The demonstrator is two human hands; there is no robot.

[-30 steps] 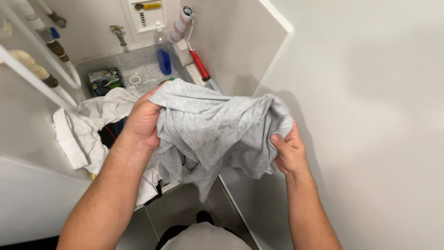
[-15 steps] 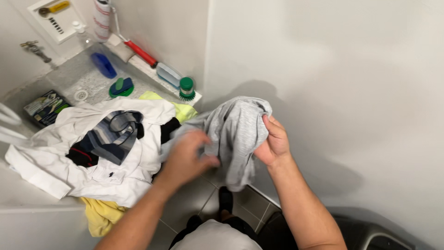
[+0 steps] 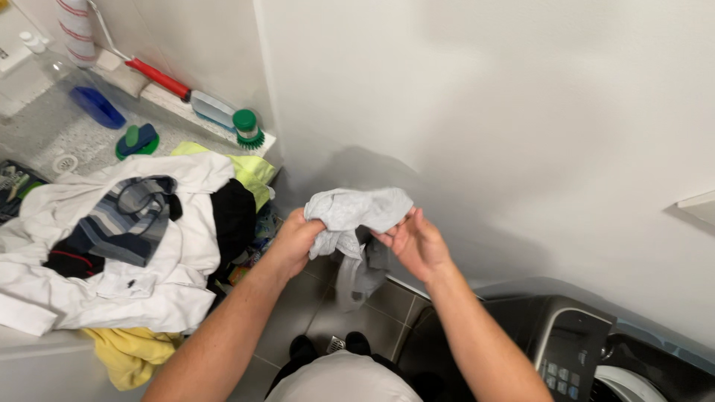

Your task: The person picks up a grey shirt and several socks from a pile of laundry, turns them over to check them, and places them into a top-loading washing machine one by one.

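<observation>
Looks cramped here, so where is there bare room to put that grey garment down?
Little: the speckled basin floor is bare between the blue bottle, green brush and drain. The laundry pile crowds the front; the ledge holds brushes. Both hands hold the grey garment.

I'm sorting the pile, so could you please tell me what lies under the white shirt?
Under the white shirt, a yellow cloth sticks out at its lower edge and dark clothing at its right. Whatever lies deeper is covered.
</observation>
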